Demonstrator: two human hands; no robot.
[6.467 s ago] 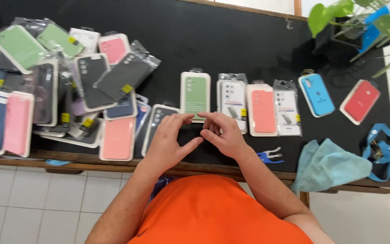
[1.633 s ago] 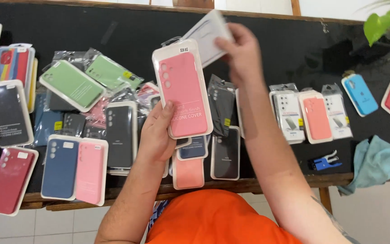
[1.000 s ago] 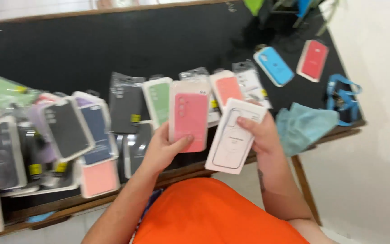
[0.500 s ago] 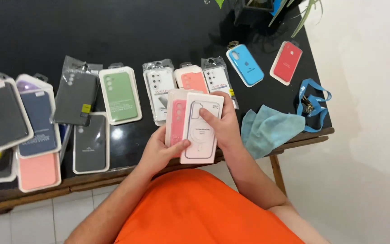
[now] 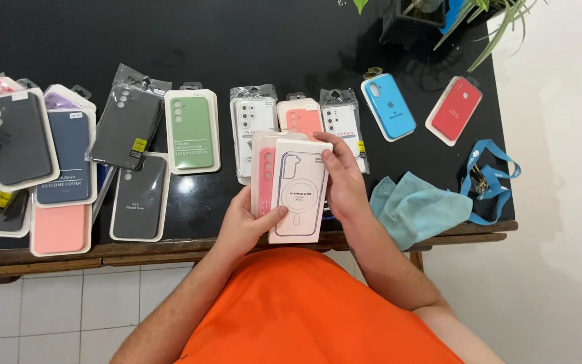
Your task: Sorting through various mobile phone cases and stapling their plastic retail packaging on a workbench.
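Since half a second ago, both hands have drawn the two packs slightly closer to the body, white one now covering more of the pink one; view has steadied over the table (image 5: 372, 40). Left hand (image 5: 247, 222) holds the lower left edge of the stack, thumb across the bottom of the white boxed clear phone case (image 5: 299, 192); grip closed on it. Right hand (image 5: 343, 185) clasps the right edge, fingers curled over the top corner; grip closed on the same pack. Pink phone case (image 5: 263, 175) sits behind the white pack, only its left strip showing. Stack is held above the near table edge, in front of the orange shirt (image 5: 304, 310). On the table just beyond: green phone case (image 5: 192, 131), coral phone case (image 5: 302, 116), clear bagged cases either side. Right of the hands lies a light blue cloth (image 5: 419, 205), touching a blue lanyard (image 5: 490, 178). Farther back, a blue phone case (image 5: 389, 106) and red phone case (image 5: 455, 109).
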